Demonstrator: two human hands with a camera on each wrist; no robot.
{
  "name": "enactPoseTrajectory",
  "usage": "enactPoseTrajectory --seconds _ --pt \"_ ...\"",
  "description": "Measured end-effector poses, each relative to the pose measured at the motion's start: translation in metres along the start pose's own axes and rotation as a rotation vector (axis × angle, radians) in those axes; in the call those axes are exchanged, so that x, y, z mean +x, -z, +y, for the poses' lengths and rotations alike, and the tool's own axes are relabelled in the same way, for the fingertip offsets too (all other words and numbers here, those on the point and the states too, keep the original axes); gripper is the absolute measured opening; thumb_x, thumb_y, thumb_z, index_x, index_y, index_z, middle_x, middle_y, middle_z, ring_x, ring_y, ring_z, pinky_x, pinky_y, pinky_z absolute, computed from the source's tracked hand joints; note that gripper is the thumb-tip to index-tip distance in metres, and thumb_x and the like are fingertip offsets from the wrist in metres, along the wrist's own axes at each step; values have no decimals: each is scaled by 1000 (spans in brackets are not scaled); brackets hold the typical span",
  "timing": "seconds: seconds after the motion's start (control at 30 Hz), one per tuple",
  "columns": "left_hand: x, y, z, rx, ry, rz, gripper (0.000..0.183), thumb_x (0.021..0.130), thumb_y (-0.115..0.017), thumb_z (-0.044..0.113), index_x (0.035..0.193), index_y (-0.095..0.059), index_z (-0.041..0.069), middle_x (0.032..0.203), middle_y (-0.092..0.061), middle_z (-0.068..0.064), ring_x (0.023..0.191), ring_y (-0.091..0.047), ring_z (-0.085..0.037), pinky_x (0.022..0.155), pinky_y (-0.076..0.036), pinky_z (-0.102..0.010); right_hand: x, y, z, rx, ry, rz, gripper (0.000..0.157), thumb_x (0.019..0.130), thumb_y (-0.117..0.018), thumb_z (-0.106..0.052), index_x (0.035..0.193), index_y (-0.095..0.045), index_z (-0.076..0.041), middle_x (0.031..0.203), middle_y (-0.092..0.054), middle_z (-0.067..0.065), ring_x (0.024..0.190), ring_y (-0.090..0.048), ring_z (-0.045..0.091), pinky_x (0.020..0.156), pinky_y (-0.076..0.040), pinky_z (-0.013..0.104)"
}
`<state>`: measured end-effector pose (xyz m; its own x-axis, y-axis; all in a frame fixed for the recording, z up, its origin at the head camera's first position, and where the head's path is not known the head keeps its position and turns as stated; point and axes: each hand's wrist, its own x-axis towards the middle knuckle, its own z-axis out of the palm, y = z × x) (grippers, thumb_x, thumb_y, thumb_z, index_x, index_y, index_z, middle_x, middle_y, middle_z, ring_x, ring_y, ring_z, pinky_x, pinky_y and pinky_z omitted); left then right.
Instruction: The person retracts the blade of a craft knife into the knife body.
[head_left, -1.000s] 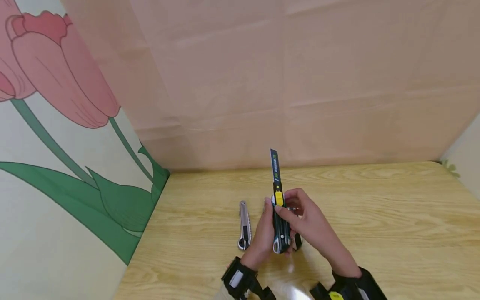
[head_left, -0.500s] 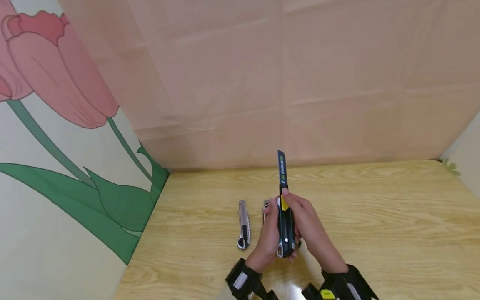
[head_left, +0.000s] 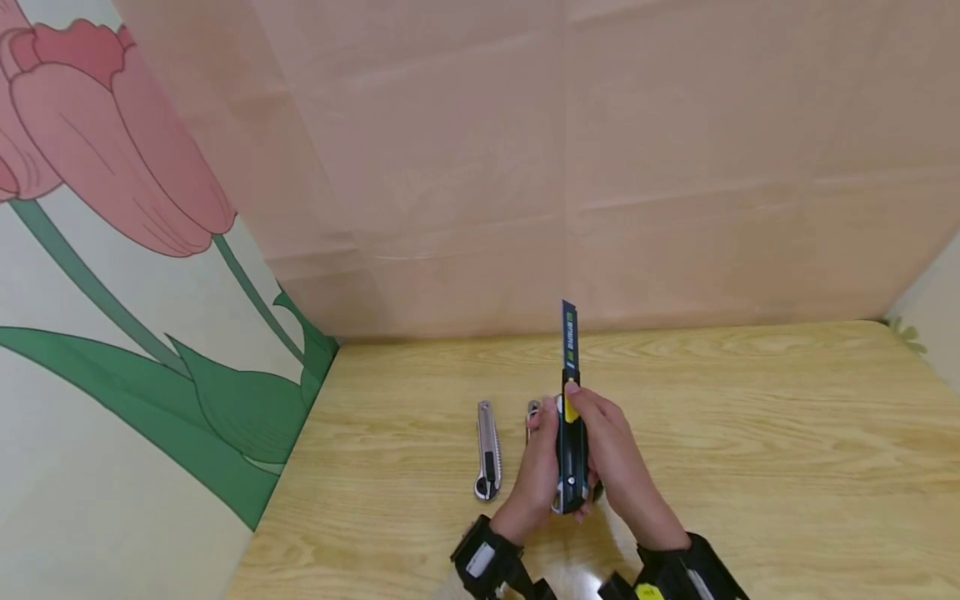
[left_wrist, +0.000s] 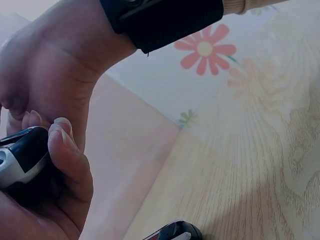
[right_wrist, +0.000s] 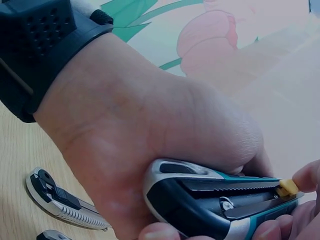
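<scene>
A black-and-teal box cutter (head_left: pixel 572 454) points away from me, its dark printed blade (head_left: pixel 570 333) extended. My left hand (head_left: pixel 534 467) grips the handle from the left side. On the other side my right hand (head_left: pixel 617 462) holds it too, thumb at the yellow slider (head_left: pixel 571 402). In the right wrist view, that slider (right_wrist: pixel 287 188) sits by a thumb tip, and the handle (right_wrist: pixel 192 207) lies against the left palm. The left wrist view shows the cutter's silver and black butt end (left_wrist: pixel 22 165) within curled fingers.
A silver snap-off cutter (head_left: pixel 488 454) lies on the wood table (head_left: pixel 375 433) left of my hands. Another cutter (head_left: pixel 532 407) is mostly hidden behind the left hand. A cutter with red on it (left_wrist: pixel 175 232) shows low in the left wrist view. A pinkish sheet (head_left: pixel 465 192) hangs behind.
The right thumb has moved up from below the yellow slider onto it, and the right fingers have closed in around the handle. Both hands and the box cutter have shifted slightly right.
</scene>
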<state>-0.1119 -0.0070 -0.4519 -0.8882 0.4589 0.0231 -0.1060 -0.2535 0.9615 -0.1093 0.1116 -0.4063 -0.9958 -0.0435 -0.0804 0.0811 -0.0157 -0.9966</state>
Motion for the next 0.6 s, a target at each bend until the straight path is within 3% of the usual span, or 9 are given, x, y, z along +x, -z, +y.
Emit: enactPoseTrajectory --seconds 0.2,0.6 --pt "-1 0 1 -7 -1 16 68 105 -16 69 126 -54 17 75 -57 -7 51 -54 -14 38 -47 -27 -2 -2 -3 7 36 -8 54 112 -37 -43 112 -62 6 102 -64 15 95 -58 28 81 -46 31" --pt "-3 -5 3 -14 -7 30 60 104 -18 70 140 -46 31 72 -57 -5 48 -53 -15 36 -46 -28 -4 -3 -7 16 43 15 51 113 -38 -38 110 -62 7 97 -67 15 94 -59 29 85 -44 32"
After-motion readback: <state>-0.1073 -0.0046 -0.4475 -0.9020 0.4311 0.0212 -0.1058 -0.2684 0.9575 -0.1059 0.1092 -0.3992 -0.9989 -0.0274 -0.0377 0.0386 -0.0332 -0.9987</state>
